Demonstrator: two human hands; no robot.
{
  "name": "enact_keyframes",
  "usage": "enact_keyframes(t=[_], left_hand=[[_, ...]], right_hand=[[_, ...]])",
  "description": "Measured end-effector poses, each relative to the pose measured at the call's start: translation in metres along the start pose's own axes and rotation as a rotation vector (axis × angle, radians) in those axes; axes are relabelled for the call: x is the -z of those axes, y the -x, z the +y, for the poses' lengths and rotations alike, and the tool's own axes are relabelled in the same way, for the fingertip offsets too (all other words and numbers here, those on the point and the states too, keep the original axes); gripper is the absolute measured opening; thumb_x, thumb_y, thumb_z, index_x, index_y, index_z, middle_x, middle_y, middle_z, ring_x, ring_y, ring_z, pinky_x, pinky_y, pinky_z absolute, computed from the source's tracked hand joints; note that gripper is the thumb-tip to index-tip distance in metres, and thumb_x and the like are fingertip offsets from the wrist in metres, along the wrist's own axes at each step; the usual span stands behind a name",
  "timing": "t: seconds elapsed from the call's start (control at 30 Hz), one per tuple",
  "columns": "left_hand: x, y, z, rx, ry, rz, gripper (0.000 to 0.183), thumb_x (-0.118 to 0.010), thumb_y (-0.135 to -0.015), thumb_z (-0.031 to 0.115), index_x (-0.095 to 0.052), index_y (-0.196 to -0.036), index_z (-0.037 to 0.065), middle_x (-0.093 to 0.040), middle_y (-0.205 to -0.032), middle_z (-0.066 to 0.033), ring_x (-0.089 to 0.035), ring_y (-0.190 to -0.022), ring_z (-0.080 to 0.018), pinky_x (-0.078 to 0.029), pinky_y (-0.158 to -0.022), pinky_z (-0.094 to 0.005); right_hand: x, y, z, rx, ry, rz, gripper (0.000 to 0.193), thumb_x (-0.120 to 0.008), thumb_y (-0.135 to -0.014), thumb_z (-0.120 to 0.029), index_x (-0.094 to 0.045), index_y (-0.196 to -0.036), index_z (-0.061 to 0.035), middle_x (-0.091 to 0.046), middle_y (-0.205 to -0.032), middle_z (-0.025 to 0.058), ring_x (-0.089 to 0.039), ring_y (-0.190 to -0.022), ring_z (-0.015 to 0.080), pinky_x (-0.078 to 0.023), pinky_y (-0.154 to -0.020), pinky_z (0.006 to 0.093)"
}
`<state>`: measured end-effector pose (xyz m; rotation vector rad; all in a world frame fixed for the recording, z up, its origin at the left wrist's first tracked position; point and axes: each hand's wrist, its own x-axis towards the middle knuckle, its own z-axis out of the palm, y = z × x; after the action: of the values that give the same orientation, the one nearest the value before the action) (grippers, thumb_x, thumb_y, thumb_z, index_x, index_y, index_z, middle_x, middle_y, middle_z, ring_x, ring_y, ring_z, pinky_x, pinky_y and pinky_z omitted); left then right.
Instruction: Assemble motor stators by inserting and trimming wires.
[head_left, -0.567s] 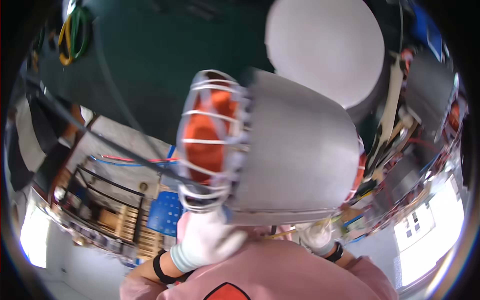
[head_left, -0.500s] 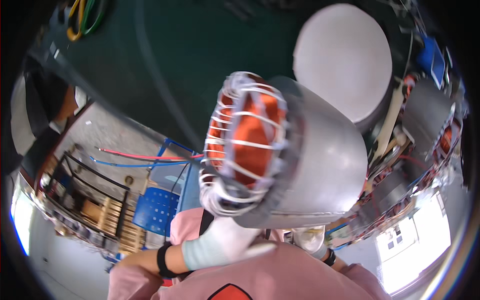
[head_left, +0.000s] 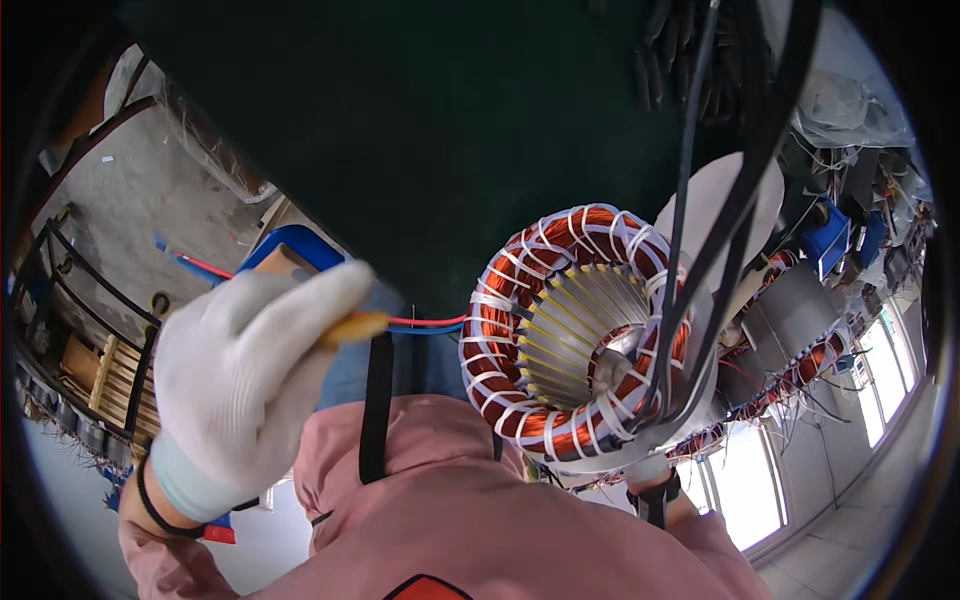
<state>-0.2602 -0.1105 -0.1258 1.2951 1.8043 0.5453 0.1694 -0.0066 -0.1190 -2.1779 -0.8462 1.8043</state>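
A motor stator (head_left: 490, 340) stands tilted before me, its copper winding bound with white lacing and yellow strips lining its bore. Black cables (head_left: 690, 200) rise from the winding toward the upper right. A red lead (head_left: 435, 322) and a blue lead run leftward from it, passing behind my left hand. My left hand (head_left: 225, 370), in a white glove, is closed around a small yellow piece (head_left: 355, 328); blur hides its kind. My right hand (head_left: 648, 468), also gloved, is mostly hidden behind the stator and grips it; a pale gloved shape shows inside the bore.
The dark green tabletop (head_left: 400, 130) spans the far side. A pale round disc (head_left: 735, 190) lies behind the stator. More stators (head_left: 790, 310) and blue bins (head_left: 828, 240) crowd the right. Black strips (head_left: 695, 65) lie far off. A wooden pallet (head_left: 115, 375) stands left.
The stator has turned so its wound end and bore face up toward me. My left hand has left its underside, moved left and up, and now holds the yellow piece. Black cables have come into view.
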Motion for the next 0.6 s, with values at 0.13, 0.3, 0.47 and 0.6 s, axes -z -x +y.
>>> enact_keyframes(t=[0.13, 0.3, 0.47, 0.6], left_hand=[[-0.005, -0.054, 0.026, -0.003, -0.202, -0.415, 0.016, -0.07, -0.082, 0.018, -0.072, -0.097, 0.013, -0.065, -0.076, -0.0053, -0.067, -0.068, -0.0266, -0.052, -0.058, -0.0385], [-0.027, -0.072, 0.026, -0.056, -0.217, -0.436, 0.015, -0.068, -0.087, 0.024, -0.07, -0.088, 0.009, -0.065, -0.072, -0.0079, -0.069, -0.068, -0.0279, -0.053, -0.057, -0.0379], [-0.037, -0.081, 0.031, -0.021, -0.17, -0.551, 0.017, -0.066, -0.091, 0.022, -0.068, -0.087, 0.005, -0.067, -0.07, -0.0121, -0.071, -0.068, -0.0302, -0.055, -0.058, -0.0381], [-0.032, -0.095, 0.045, 0.012, -0.27, -0.801, 0.015, -0.066, -0.089, 0.019, -0.067, -0.095, 0.005, -0.07, -0.076, -0.0132, -0.073, -0.072, -0.0297, -0.056, -0.058, -0.0373]], right_hand=[[0.001, -0.024, -0.009, -0.02, 0.038, 0.001, 0.042, -0.063, -0.1, -0.04, -0.067, -0.115, -0.0012, -0.069, -0.114, 0.0107, -0.065, -0.104, 0.0267, -0.052, -0.089, 0.0391], [-0.003, -0.031, -0.019, -0.018, 0.069, 0.001, 0.042, -0.062, -0.1, -0.04, -0.067, -0.115, -0.0012, -0.069, -0.115, 0.0108, -0.065, -0.105, 0.0266, -0.052, -0.089, 0.039], [0.003, -0.031, -0.017, -0.039, 0.06, 0.018, 0.041, -0.062, -0.1, -0.039, -0.066, -0.116, -0.0013, -0.068, -0.116, 0.0109, -0.065, -0.105, 0.0265, -0.052, -0.089, 0.0389], [0.005, -0.032, -0.014, -0.051, 0.054, 0.027, 0.041, -0.062, -0.1, -0.039, -0.066, -0.117, -0.0013, -0.068, -0.116, 0.0111, -0.065, -0.106, 0.0264, -0.052, -0.09, 0.0388]])
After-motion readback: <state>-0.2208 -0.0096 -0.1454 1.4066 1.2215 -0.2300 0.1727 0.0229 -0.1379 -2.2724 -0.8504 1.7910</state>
